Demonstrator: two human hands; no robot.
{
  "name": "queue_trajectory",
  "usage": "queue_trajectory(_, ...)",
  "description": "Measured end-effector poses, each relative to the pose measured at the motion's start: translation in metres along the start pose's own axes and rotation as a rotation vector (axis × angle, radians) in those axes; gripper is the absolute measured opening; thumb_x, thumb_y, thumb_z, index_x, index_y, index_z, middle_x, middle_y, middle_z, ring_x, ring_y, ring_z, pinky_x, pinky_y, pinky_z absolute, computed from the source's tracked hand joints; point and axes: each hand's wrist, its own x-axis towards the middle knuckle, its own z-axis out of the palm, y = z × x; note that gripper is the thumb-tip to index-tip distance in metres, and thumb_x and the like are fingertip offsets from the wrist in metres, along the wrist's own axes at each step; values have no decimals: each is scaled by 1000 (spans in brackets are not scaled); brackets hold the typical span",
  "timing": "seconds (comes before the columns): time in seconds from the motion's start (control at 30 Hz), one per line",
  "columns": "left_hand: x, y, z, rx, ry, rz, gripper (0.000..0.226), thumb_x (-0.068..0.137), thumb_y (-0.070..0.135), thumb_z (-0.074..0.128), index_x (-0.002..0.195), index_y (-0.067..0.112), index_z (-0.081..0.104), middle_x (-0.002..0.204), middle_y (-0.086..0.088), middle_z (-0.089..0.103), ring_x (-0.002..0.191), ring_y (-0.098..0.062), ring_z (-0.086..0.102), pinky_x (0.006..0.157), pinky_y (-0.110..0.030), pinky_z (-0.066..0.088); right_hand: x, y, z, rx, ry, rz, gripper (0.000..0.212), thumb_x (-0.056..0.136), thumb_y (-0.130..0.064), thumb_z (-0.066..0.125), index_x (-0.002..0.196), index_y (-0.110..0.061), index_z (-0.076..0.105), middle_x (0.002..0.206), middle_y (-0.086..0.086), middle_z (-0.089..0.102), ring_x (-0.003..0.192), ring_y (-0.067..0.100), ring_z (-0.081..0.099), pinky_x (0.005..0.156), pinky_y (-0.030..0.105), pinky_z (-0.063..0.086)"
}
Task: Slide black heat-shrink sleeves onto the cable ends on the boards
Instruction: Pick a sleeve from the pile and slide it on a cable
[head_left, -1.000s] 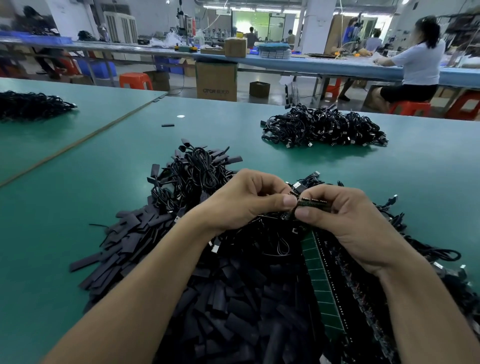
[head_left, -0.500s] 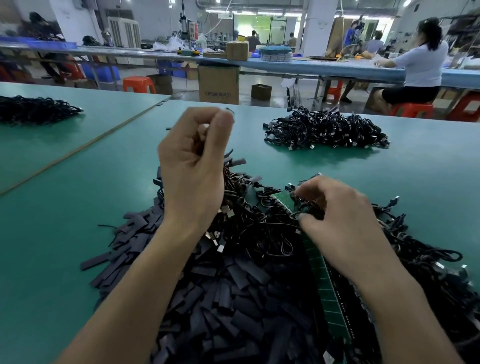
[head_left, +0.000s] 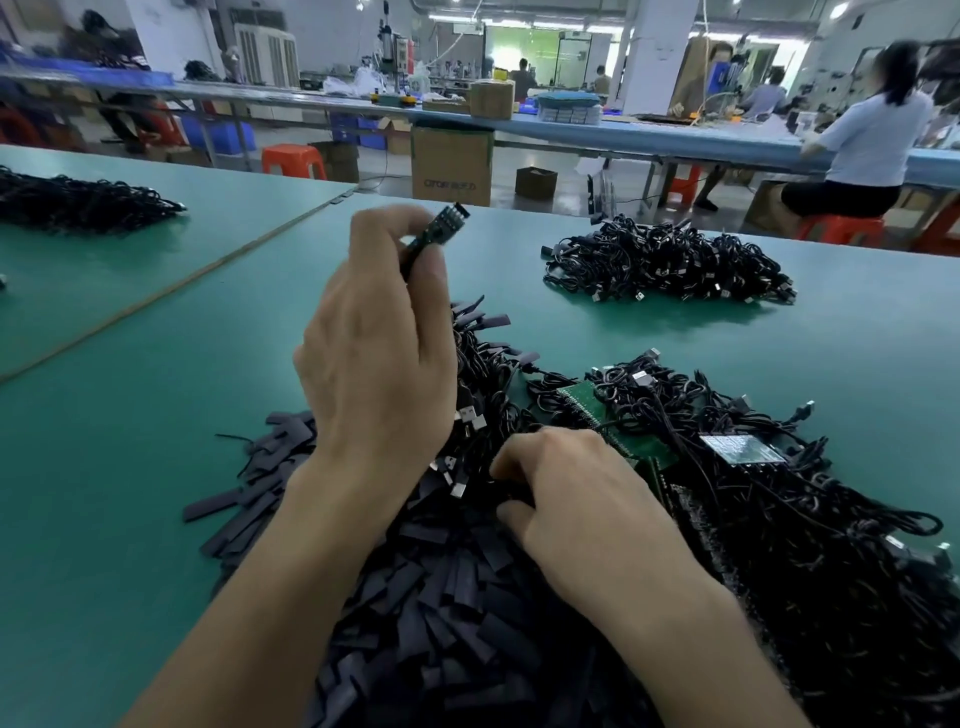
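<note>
Left hand (head_left: 379, 364) holds a small board (head_left: 441, 228) up above the heap of black sleeves (head_left: 452, 597).
The fingers and thumb pinch the board, which tilts up to the right. The right hand (head_left: 576, 504) is apart and lower, with its fingers curled into the heap; whether it grips anything cannot be told. Just right of it lies a green board strip (head_left: 587, 405) under tangled cables (head_left: 779, 493). A second cable pile (head_left: 670, 265) lies farther off on the green table (head_left: 130, 415).

A long blue bench (head_left: 571, 132) is running across the hall at twelve o'clock, with a cardboard box (head_left: 451, 165) standing below it. An orange stool (head_left: 293, 161) is standing at eleven, and a white pillar (head_left: 660, 47) is rising at one.
</note>
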Motion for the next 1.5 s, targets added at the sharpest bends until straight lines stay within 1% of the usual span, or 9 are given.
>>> queue_trajectory(0.17,0,-8,4,38,-232,-32,10,104,37,47,108,31,55,81,9,66,69,-22,58,57,-38,42,-6,-1,3,-119,-94,138,20,94,-26,61,115,-27,60,110,-2,65,104,23,61,82,33,44)
queue_trajectory(0.37,0,-15,6,67,-436,-164,5,102,42,51,104,43,55,84,15,61,82,-21,61,67,-40,47,-1,-15,18,13,-181,-76,35,94,-12,59,124,-31,61,116,-6,61,112,20,54,92,31,40)
queue_trajectory(0.53,0,-16,6,78,-442,-172,7,101,43,52,105,42,57,84,16,60,81,-19,63,62,-35,40,7,-1,27,-14,-447,-50,43,88,-39,73,127,-25,60,125,-3,54,123,20,48,98,33,42)
queue_trajectory(0.73,-1,-15,8,36,-414,-164,9,100,48,52,105,41,54,86,18,70,77,-12,63,60,-33,44,5,10,37,100,-437,-3,39,78,-50,80,107,-30,64,102,-14,45,110,13,49,86,29,45)
queue_trajectory(0.9,-5,-18,15,-26,-445,-190,21,95,50,60,86,35,49,74,29,68,67,7,57,56,-29,38,1,9,38,184,-294,-7,31,76,-43,82,90,-33,56,94,-15,48,88,12,55,74,30,50)
queue_trajectory(1.07,-5,-24,19,-144,-410,-191,19,89,49,69,85,30,67,71,17,69,68,-5,64,66,-41,56,0,11,21,306,-169,-14,27,88,-33,73,79,-26,49,78,-8,59,68,11,58,63,32,53)
queue_trajectory(1.23,-9,-25,22,-168,-438,-156,19,89,51,67,92,33,75,67,16,68,60,-7,61,63,-40,56,-1,23,-14,576,205,15,23,92,-23,67,89,-34,47,73,-2,70,63,10,68,63,26,53)
queue_trajectory(1.37,-12,-21,23,-218,-529,-117,12,92,40,69,98,32,76,73,19,70,62,-3,62,65,-39,58,-6,41,-32,715,409,-3,33,95,-18,61,119,-41,59,82,-15,74,66,3,70,62,10,52)
queue_trajectory(1.5,-13,-15,23,-315,-610,-124,8,94,27,68,96,30,75,77,17,72,64,2,61,67,-26,55,-6,53,-36,820,578,13,27,90,-10,70,104,-34,72,83,-14,76,66,5,71,62,9,51)
